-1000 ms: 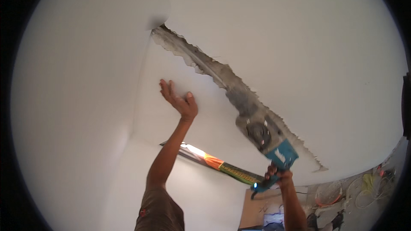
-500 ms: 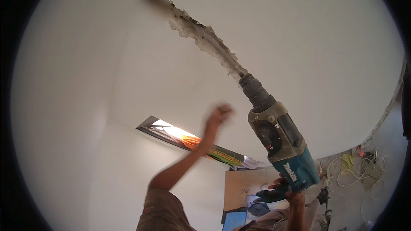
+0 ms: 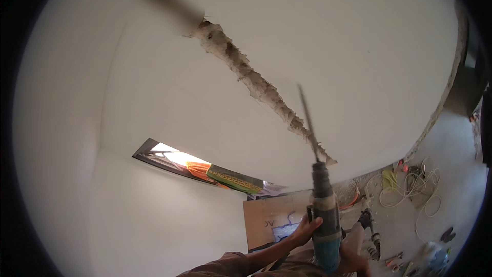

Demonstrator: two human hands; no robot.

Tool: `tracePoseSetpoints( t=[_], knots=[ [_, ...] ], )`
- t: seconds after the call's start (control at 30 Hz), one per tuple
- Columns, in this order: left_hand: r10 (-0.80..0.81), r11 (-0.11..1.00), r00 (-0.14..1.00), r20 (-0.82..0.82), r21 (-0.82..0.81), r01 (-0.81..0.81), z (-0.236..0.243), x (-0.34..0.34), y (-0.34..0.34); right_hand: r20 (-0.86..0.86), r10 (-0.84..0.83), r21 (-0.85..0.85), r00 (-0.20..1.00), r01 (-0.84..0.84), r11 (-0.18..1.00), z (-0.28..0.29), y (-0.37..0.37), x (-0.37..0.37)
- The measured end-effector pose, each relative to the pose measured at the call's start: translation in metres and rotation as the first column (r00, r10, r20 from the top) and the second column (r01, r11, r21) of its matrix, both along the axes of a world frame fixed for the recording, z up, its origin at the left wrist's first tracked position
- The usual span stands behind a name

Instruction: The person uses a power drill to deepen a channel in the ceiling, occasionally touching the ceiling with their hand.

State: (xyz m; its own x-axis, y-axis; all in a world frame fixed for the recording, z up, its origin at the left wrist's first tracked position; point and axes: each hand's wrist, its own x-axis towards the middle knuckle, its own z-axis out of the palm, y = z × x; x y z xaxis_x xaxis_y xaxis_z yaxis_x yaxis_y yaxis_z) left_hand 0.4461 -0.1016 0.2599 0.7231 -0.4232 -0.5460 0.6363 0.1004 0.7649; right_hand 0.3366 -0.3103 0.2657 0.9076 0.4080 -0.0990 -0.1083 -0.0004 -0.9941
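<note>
A teal and grey rotary hammer drill (image 3: 326,225) points up toward the white wall, with a long thin chisel bit (image 3: 308,120) in its dark chuck. Fingers of my left hand (image 3: 306,230) close round the side of its body, below the chuck. My right hand (image 3: 352,260) is at the drill's rear end, with its fingers mostly hidden behind the tool. Up the wall runs a rough chiselled groove (image 3: 256,84), exposing grey masonry. The bit's tip lies to the right of the groove; whether it touches the wall I cannot tell.
A narrow window opening (image 3: 177,161) with orange and green cloth is on the left. Below stands a cardboard box (image 3: 258,220). On the floor at right lie a looped pale cable (image 3: 394,197), a yellow cloth (image 3: 389,180) and scattered tools (image 3: 394,261). A broken wall edge (image 3: 435,118) curves down the right.
My left hand has come down from in front of the wall and taken hold of the drill's body. The drill has moved lower and turned more upright, its bit now out of the groove.
</note>
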Motion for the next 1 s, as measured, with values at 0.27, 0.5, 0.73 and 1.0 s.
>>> tracePoseSetpoints(
  t=[0.27,0.5,0.73,1.0],
  knots=[
    [-0.249,0.952,0.960,0.130,0.218,0.217,0.026,0.006,-0.019,-0.332,-0.140,0.547,0.933,0.311,0.777,-0.029,0.015,0.006],
    [-0.689,0.690,0.434,0.580,0.708,0.149,0.160,0.132,0.004,-0.406,-0.401,0.281,0.821,0.531,0.800,-0.069,0.053,0.010],
    [0.345,0.605,0.683,0.644,-0.709,0.363,0.436,0.329,0.023,-0.150,-0.304,0.098,0.941,0.320,0.942,-0.091,0.018,-0.033],
    [0.452,0.569,0.686,0.571,-0.776,0.271,0.468,0.347,-0.007,-0.751,-0.322,0.521,0.576,0.818,0.245,-0.157,0.037,-0.073]
  ],
)
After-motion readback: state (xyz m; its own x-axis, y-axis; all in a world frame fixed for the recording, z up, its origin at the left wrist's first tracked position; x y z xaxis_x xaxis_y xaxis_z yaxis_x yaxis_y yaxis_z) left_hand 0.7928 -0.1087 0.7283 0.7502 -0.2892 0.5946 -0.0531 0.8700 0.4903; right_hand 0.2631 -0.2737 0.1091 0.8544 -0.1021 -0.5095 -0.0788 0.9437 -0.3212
